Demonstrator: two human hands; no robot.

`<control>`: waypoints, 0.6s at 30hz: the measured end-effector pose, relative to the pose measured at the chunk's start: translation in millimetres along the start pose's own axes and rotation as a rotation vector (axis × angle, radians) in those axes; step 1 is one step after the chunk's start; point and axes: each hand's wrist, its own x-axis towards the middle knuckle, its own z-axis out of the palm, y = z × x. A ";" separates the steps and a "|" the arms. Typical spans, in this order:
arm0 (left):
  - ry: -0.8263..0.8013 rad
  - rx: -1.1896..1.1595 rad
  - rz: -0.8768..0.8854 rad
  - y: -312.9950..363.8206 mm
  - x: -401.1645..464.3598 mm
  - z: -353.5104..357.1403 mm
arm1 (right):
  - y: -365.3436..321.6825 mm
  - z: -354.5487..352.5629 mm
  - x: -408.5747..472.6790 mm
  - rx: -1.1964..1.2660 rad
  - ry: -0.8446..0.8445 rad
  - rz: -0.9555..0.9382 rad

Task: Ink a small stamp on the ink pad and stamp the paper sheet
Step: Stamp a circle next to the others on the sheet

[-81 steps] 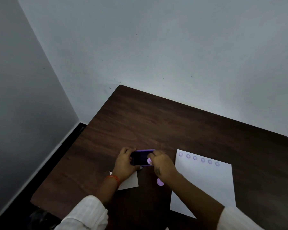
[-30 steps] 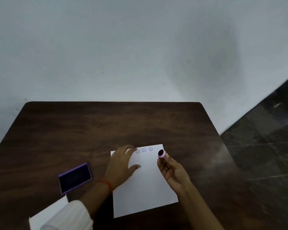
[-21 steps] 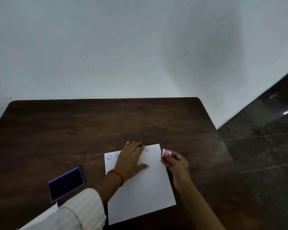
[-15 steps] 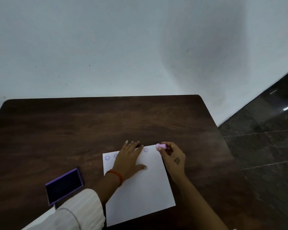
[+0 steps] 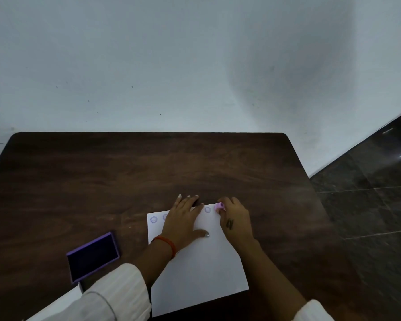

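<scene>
A white paper sheet (image 5: 202, 269) lies on the dark wooden table (image 5: 125, 177), with a row of round purple stamp marks along its far edge. My left hand (image 5: 183, 221) rests flat on the sheet, fingers spread, covering part of that row. My right hand (image 5: 235, 220) pinches a small pink stamp (image 5: 219, 206) and holds it down at the sheet's far right corner, beside the last visible mark. The purple ink pad (image 5: 93, 257) lies open to the left of the sheet, apart from both hands.
A second white paper (image 5: 56, 306) pokes out near the table's front left edge, below the ink pad. A pale wall stands right behind the table. Dark tiled floor (image 5: 368, 205) drops off past the table's right edge.
My right hand carried the stamp from the ink pad to the sheet, turned it face down and lowered it onto the far right corner. My left hand moved from the pad onto the sheet.
</scene>
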 end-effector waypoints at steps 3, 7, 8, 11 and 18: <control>-0.007 0.006 0.003 0.2 0.0 -0.8 | -0.8 0.5 2.6 -0.070 -0.046 -0.007; -0.002 -0.001 0.002 0.4 -0.7 -2.1 | -3.6 1.2 5.1 -0.124 -0.028 -0.017; -0.003 0.000 0.003 0.6 -0.6 -2.3 | -3.6 1.7 5.5 -0.135 -0.012 -0.028; -0.007 -0.004 -0.003 1.3 -0.7 -2.6 | -3.3 3.5 6.0 -0.159 0.028 -0.072; 0.015 -0.046 -0.011 1.4 -0.7 -2.5 | -1.1 3.6 8.9 -0.177 0.047 -0.137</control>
